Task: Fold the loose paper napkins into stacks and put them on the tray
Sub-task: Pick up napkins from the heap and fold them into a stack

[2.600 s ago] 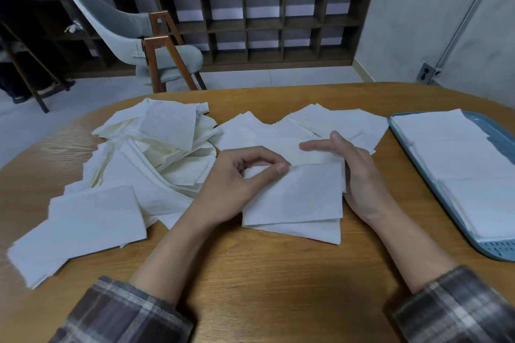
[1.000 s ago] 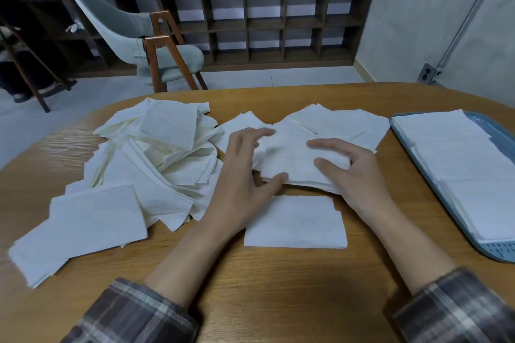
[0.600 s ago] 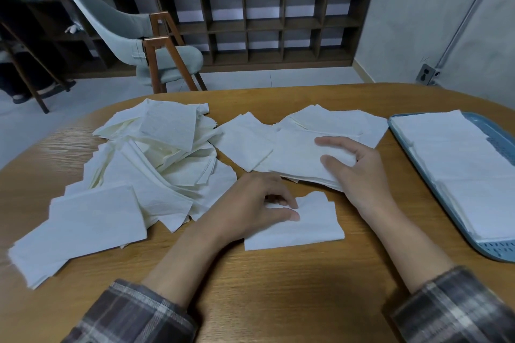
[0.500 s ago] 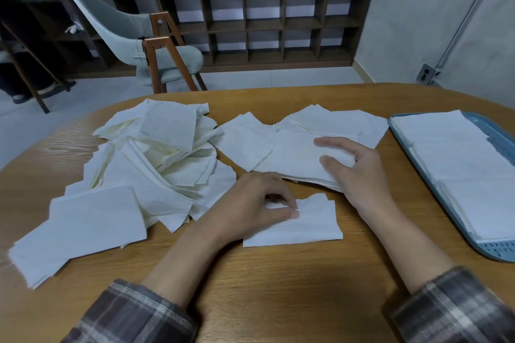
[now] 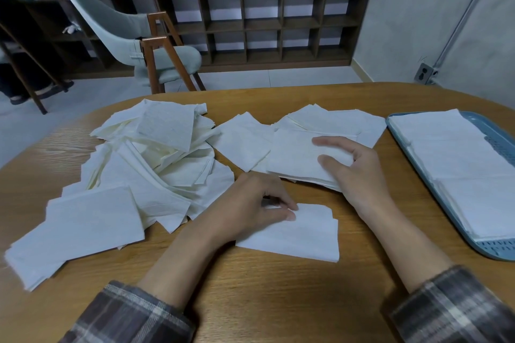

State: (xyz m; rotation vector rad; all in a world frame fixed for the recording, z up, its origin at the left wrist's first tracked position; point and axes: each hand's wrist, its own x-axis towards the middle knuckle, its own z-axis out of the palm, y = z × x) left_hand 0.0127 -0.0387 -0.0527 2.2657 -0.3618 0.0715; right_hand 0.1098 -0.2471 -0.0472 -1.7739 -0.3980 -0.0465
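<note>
A folded white napkin (image 5: 301, 234) lies on the wooden table (image 5: 264, 301) near the front centre. My left hand (image 5: 250, 203) rests on its upper left part, fingers curled, thumb and fingertips pinching its raised top edge. Behind it sits a flat pile of unfolded napkins (image 5: 292, 153). My right hand (image 5: 359, 172) grips that pile's near right edge, thumb and forefinger on top. A blue tray (image 5: 496, 250) at the right holds folded napkin stacks (image 5: 457, 153).
A big loose heap of napkins (image 5: 156, 153) covers the table's left half, with a flat stack (image 5: 83, 225) at its front left. Beyond the table's far edge stand a grey chair (image 5: 156, 44) and a dark shelf unit (image 5: 278, 22).
The folded napkin was laid down in front. Both hands reached to the middle pile, then my left hand came back onto the folded napkin. My right hand stayed on the pile.
</note>
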